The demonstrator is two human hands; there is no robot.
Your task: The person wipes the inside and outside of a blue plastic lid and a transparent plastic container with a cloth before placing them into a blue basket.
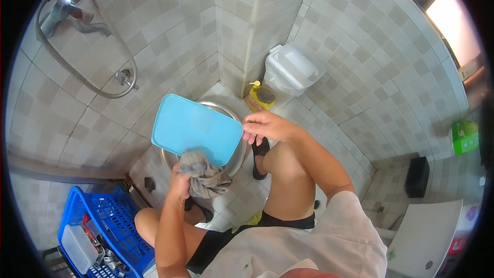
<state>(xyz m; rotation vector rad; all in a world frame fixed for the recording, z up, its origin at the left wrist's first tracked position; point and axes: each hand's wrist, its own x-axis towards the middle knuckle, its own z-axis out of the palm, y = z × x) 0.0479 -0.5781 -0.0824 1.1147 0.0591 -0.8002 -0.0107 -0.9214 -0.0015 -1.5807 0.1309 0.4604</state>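
A light blue rectangular plastic lid (198, 126) with rounded corners is held up over a round metal basin (235, 162) on the floor. My right hand (265, 126) pinches the lid's right edge between thumb and fingers. A bunched grey cloth (206, 175) is gripped in my left hand (180, 181), and its upper end meets the lid's lower edge. The lid hides most of the basin, so its contents cannot be made out.
A blue plastic basket (110, 221) at lower left holds a clear container and metal items. Beyond the basin stand a yellow pump bottle (259, 98) and a white lidded bin (293, 69). A tap with a hose (67, 13) hangs at upper left. The toilet tank (424, 237) is at right.
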